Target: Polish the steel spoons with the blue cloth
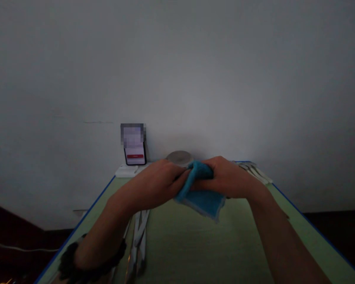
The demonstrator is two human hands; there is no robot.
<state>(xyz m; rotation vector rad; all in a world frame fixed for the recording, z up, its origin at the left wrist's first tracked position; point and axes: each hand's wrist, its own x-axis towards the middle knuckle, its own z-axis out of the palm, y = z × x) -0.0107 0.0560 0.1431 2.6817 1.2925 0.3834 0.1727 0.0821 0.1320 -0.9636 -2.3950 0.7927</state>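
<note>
Both of my hands meet above the middle of a pale green table (177, 244). My right hand (225, 175) is closed around a blue cloth (202, 199), whose lower part hangs down toward the table. My left hand (158, 179) is closed against the cloth's left side; whatever it pinches there is hidden by the fingers and cloth. Several pieces of metal cutlery (139, 240) lie on the table under my left forearm.
A phone (134, 150) with a lit screen leans on the wall at the table's far end, on a white block (126, 170). A round grey object (179, 157) sits behind my hands. More cutlery (256, 171) lies far right. The table has blue edges.
</note>
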